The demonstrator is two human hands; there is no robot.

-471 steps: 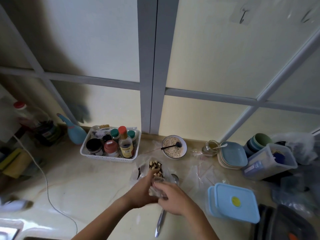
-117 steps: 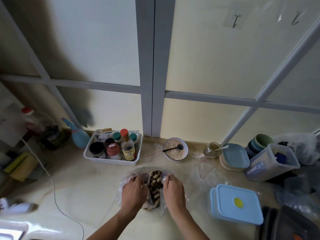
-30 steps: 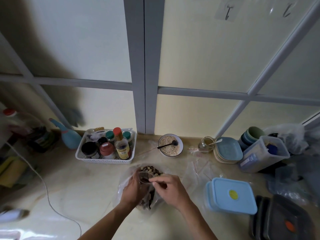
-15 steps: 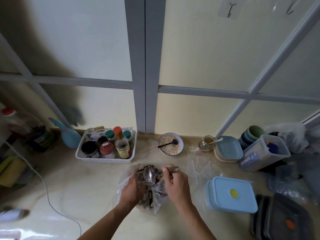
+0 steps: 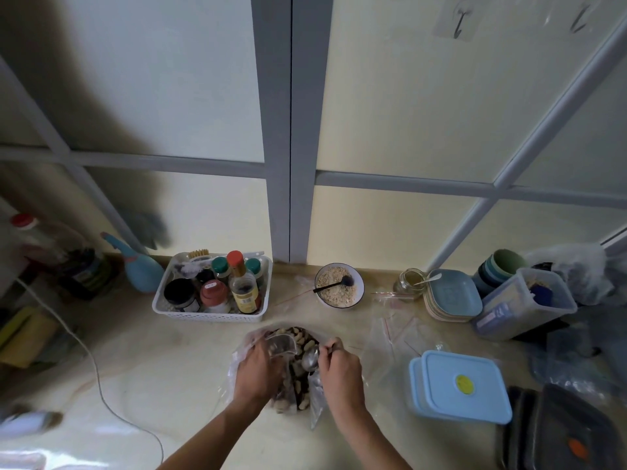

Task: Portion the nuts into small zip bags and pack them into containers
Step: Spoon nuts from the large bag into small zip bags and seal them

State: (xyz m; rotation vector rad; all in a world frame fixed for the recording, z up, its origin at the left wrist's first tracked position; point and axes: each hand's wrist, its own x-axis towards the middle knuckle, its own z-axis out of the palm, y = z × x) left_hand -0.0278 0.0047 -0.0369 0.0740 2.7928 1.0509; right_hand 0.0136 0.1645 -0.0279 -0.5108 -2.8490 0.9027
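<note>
A large clear plastic bag of nuts (image 5: 294, 378) lies open on the counter in front of me. My left hand (image 5: 258, 371) grips a small clear zip bag (image 5: 282, 344) and holds its mouth open over the nuts. My right hand (image 5: 341, 371) holds a metal spoon (image 5: 310, 357), whose bowl points left and dips into the nuts just below the small bag. Several empty small zip bags (image 5: 393, 330) with red strips lie to the right. A blue lidded container (image 5: 461, 386) sits further right.
A white basket of jars and bottles (image 5: 213, 293) stands behind the bag, next to a bowl of oats with a black spoon (image 5: 338, 289). Blue plates (image 5: 453, 295), stacked cups (image 5: 502, 268), a clear tub (image 5: 524, 301) and dark trays (image 5: 559, 432) fill the right side. A white cable (image 5: 95, 364) crosses the left counter.
The spoon has dropped from beside the small bag's mouth down into the nuts. My left hand still holds the small bag open in the same spot.
</note>
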